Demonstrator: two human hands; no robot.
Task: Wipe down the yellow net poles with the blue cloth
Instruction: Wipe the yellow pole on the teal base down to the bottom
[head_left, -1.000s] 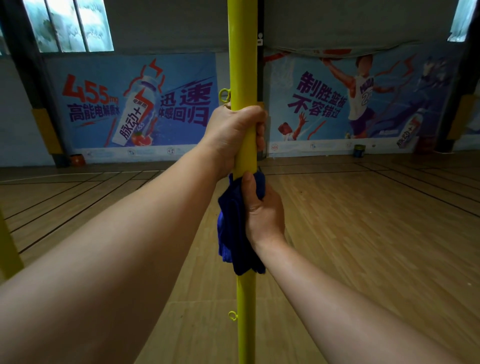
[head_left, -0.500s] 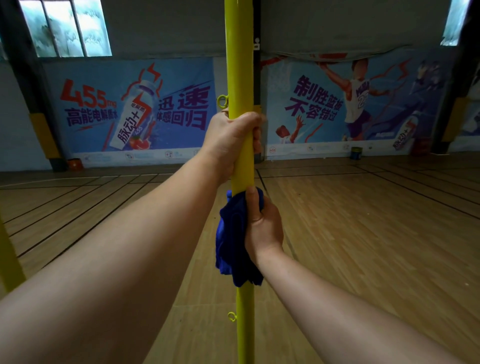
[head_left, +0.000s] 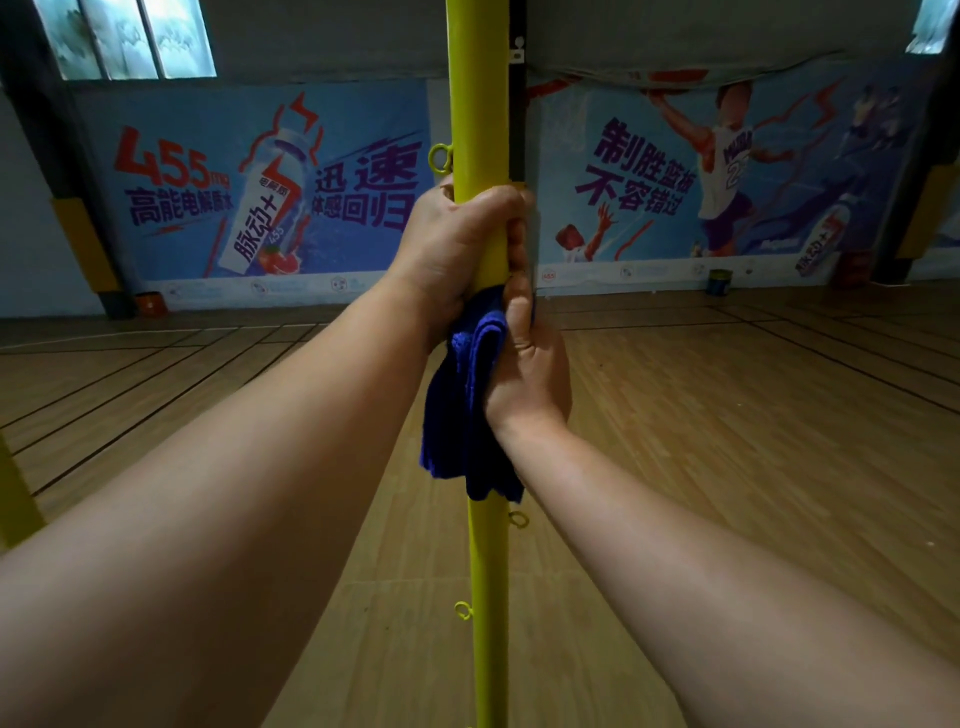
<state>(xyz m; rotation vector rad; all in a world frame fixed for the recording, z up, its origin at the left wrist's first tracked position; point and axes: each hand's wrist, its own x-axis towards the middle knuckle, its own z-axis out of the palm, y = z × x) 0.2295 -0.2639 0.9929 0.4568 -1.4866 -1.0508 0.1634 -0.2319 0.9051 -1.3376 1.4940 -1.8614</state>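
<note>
A yellow net pole (head_left: 477, 104) stands upright in the middle of the view, with small yellow hook rings along its sides. My left hand (head_left: 457, 244) grips the pole with its fingers wrapped around it. Directly below, touching it, my right hand (head_left: 524, 374) holds the blue cloth (head_left: 462, 415) wrapped against the pole. The cloth's loose end hangs down on the pole's left side. The stretch of pole under the cloth and hands is hidden.
A wooden court floor (head_left: 727, 441) with dark lines spreads all around. Blue advertising banners (head_left: 260, 187) cover the far wall. Part of another yellow pole (head_left: 13, 499) shows at the left edge. A small bucket (head_left: 718, 282) stands by the far wall.
My right hand with the cloth has slid up the pole until it meets my left hand. The left hand has kept its grip in the same place.
</note>
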